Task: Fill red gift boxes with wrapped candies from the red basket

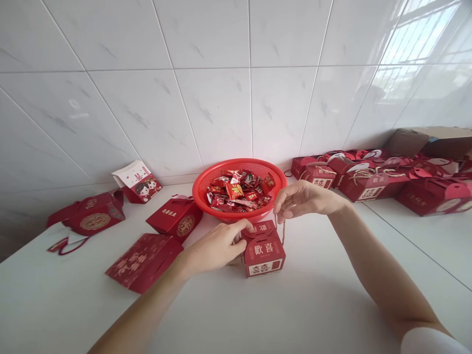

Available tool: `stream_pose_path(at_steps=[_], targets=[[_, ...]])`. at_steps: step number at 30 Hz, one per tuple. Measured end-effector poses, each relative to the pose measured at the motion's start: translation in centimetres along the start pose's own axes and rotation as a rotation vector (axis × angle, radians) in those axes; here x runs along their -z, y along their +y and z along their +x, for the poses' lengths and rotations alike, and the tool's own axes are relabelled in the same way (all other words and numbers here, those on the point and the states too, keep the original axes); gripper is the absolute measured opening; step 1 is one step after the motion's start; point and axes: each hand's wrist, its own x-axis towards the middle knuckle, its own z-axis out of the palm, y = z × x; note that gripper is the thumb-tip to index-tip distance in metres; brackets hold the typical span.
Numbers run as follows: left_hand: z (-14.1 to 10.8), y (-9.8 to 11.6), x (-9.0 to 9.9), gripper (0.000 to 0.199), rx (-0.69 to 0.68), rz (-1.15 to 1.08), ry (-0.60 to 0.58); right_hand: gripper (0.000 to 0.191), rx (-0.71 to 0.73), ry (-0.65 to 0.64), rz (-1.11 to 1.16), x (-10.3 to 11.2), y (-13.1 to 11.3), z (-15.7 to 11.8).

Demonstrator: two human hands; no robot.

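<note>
A small red gift box (264,255) with white characters stands on the white table, its top flaps folded in. My left hand (220,246) is at the box's left side, with thumb and fingertips closed at the edge of its top. Above the right side, my right hand (304,200) has its fingers bent together around a thin twine cord (283,233), which hangs down along the box. Right behind the box is a red plastic basket (201,196) of wrapped candies (241,191).
Several red boxes (98,214) of other designs stand at the left, one with a white top (138,181). Many closed red boxes (363,186) fill the back right, beside a brown cardboard box (435,140). A tiled wall (217,113) rises behind the table.
</note>
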Motion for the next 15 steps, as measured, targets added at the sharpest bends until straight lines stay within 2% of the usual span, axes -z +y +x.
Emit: stream_pose_path(at_steps=[5, 9, 11, 15], targets=[[0.5, -0.9, -0.2, 0.026, 0.044, -0.055, 0.045, 0.024, -0.011, 0.043, -0.017, -0.2, -0.3, -0.2], [0.3, -0.5, 1.0, 0.030, 0.129, -0.315, 0.016, 0.023, 0.008, 0.127, -0.048, -0.1, -0.7, -0.6], [0.0, 0.1, 2.1, 0.030, 0.115, -0.457, 0.043, 0.022, 0.020, 0.211, -0.060, -0.1, -1.0, -0.8], [-1.1, 1.1, 4.0, 0.032, 0.012, -0.708, 0.176, 0.019, 0.081, 0.386, -0.062, 0.0, -1.7, -1.5]])
